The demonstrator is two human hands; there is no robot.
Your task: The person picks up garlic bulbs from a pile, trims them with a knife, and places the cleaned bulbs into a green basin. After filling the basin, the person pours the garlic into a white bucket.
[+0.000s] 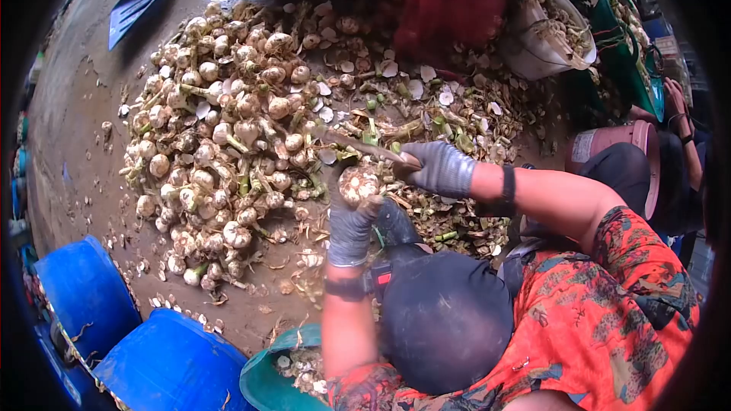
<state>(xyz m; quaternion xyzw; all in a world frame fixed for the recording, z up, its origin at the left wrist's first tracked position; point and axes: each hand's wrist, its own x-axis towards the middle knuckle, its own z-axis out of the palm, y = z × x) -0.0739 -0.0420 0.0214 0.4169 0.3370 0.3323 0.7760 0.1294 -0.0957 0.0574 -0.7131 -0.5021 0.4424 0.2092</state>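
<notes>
My gloved left hand (pixel 349 234) has its fingers clamped round a garlic bulb (pixel 358 186); just beside it, my right hand (pixel 442 170) curls its fingers together on a knife (pixel 371 150). Beyond lies heaped garlic (pixel 217 118).

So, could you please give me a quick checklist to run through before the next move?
1. Bulb held in the left hand: ok.
2. Blade held in the right hand: ok.
3. Gloves on both hands: ok.
4. Left fingers clear of the blade's edge: cannot tell; that spot is blurred.
5. Pile of more bulbs in front: ok.
6. Room left in the green tub by the left arm: cannot tell; pieces show inside, but the picture's edge cuts it off.
</notes>
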